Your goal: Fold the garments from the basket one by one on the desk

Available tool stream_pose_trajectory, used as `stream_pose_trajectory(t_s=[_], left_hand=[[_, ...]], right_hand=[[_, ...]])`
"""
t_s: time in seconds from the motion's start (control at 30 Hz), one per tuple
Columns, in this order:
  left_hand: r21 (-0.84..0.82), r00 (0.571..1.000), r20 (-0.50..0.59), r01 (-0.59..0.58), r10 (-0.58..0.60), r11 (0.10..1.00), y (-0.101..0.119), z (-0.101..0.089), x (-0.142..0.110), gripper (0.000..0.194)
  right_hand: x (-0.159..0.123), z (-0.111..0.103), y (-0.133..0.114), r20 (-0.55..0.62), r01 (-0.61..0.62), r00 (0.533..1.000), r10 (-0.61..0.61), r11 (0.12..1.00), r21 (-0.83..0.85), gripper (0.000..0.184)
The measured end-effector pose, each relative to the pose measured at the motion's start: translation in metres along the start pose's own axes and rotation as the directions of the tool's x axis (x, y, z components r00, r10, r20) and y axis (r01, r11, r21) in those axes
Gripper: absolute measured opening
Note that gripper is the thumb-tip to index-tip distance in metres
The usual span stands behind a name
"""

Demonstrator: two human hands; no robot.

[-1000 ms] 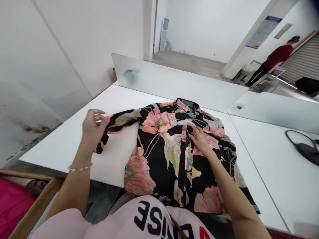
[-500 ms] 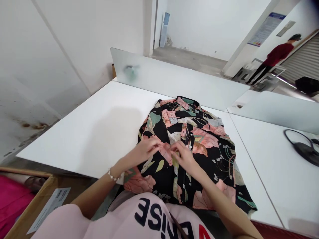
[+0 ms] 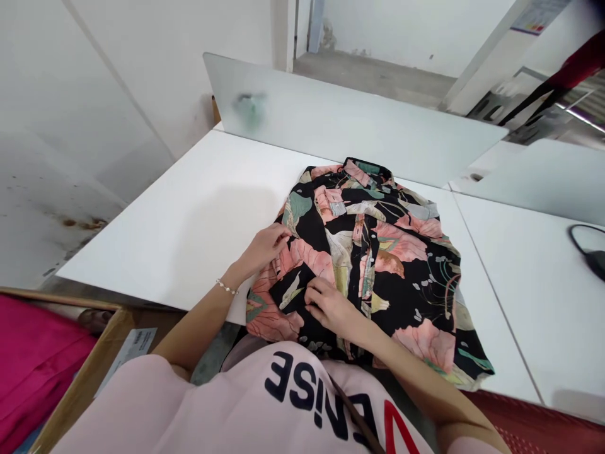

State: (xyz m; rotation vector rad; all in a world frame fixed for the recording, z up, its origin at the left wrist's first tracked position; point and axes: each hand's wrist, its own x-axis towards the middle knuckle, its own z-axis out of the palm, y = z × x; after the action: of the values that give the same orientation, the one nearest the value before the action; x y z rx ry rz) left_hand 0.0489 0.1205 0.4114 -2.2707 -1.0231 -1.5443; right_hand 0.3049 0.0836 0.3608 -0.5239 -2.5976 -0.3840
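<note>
White workroom walls surround a white desk [image 3: 155, 246], and a frosted divider panel [image 3: 350, 120] stands along its far edge. A black button-front shirt [image 3: 401, 252] with a pink floral print is laid flat on the desk, front side up. Its long axis runs from the collar [image 3: 366, 169] at the far end toward the hem at the near desk edge, and the body is slightly skewed to the right.

A dark folded flap [image 3: 290, 290], apparently a sleeve, lies across the lower left of the shirt. The right hand [image 3: 331, 307] is the nearer to this flap: its fingers [image 3: 314, 293] are laid over the flap's edge, and whether the fabric is pinched cannot be determined. The left hand [image 3: 265, 250], fitted with a beaded bracelet [image 3: 227, 288], is held open against the shirt's left side, farther toward the collar, and no grasp is evident.

A cardboard box [image 3: 89, 359] holding magenta fabric [image 3: 33, 372] is positioned at lower left. A black cable [image 3: 586, 249] is seen on the desk at right.
</note>
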Motion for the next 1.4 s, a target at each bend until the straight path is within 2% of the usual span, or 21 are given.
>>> stream_pose_trajectory(t_s=[0.1,0.2,0.27,0.33,0.43,0.53,0.63,0.73,0.8,0.9,0.97,1.07,1.13,1.3,1.4], left_hand=[[0.059,0.999,0.030,-0.017,0.015,0.998,-0.005,0.002,0.000,0.018],[0.118,0.995,0.091,-0.044,0.034,0.992,-0.006,0.005,0.001,0.019],[0.148,0.993,0.114,-0.046,0.029,0.988,-0.007,0.008,0.001,0.019],[0.151,0.993,0.116,-0.048,0.031,0.987,-0.008,0.008,0.001,0.019],[0.114,0.996,0.069,-0.063,0.055,0.991,-0.008,0.006,0.000,0.018],[0.063,0.999,-0.005,-0.053,0.054,0.997,-0.007,0.001,-0.001,0.019],[0.041,0.996,-0.076,-0.036,0.039,0.999,-0.006,-0.001,-0.001,0.019],[0.020,0.993,-0.109,-0.036,0.038,0.999,-0.008,-0.002,0.003,0.017],[-0.008,0.993,-0.113,-0.037,0.036,0.999,-0.009,-0.005,0.008,0.017],[0.017,0.994,-0.088,-0.070,0.072,0.997,-0.008,-0.014,0.024,0.018],[0.085,0.990,-0.025,-0.138,0.141,0.987,-0.008,-0.020,0.042,0.018],[0.178,0.971,0.080,-0.236,0.225,0.955,-0.007,-0.020,0.079,0.020],[0.235,0.962,0.115,-0.267,0.247,0.935,-0.007,-0.013,0.106,0.021],[0.371,0.946,0.229,-0.303,0.230,0.878,-0.007,0.015,0.161,0.038],[0.447,0.937,0.294,-0.308,0.187,0.840,-0.011,0.028,0.178,0.051]], right_hand=[[0.006,-0.003,0.005,-0.044,-0.032,0.998,0.036,0.994,0.103,0.023],[0.023,0.000,0.010,-0.121,-0.081,0.989,0.087,0.995,0.049,0.049],[0.035,0.003,0.012,-0.106,-0.105,0.988,0.109,0.994,0.042,0.063],[0.041,0.003,0.011,-0.051,-0.108,0.992,0.113,0.991,0.080,0.068],[0.035,-0.008,0.003,-0.018,-0.076,0.997,0.080,0.982,0.171,0.058],[0.011,-0.036,-0.010,-0.050,-0.050,0.997,0.065,0.966,0.254,0.037],[-0.029,-0.074,-0.021,-0.179,-0.110,0.972,0.155,0.965,0.238,0.019],[-0.082,-0.104,-0.023,-0.389,-0.225,0.878,0.279,0.958,0.180,0.012],[-0.118,-0.110,-0.018,-0.505,-0.310,0.792,0.344,0.938,0.152,0.013],[-0.163,-0.097,0.000,-0.563,-0.428,0.718,0.408,0.898,0.105,0.018],[-0.179,-0.083,0.013,-0.586,-0.494,0.678,0.444,0.865,0.084,0.022],[-0.179,-0.066,0.028,-0.659,-0.585,0.569,0.491,0.805,0.095,0.023],[-0.167,-0.059,0.034,-0.686,-0.617,0.529,0.500,0.781,0.093,0.026],[-0.139,-0.043,0.051,-0.683,-0.673,0.593,0.427,0.728,-0.129,0.046],[-0.140,-0.034,0.065,-0.691,-0.717,0.591,0.415,0.663,-0.215,0.052]])
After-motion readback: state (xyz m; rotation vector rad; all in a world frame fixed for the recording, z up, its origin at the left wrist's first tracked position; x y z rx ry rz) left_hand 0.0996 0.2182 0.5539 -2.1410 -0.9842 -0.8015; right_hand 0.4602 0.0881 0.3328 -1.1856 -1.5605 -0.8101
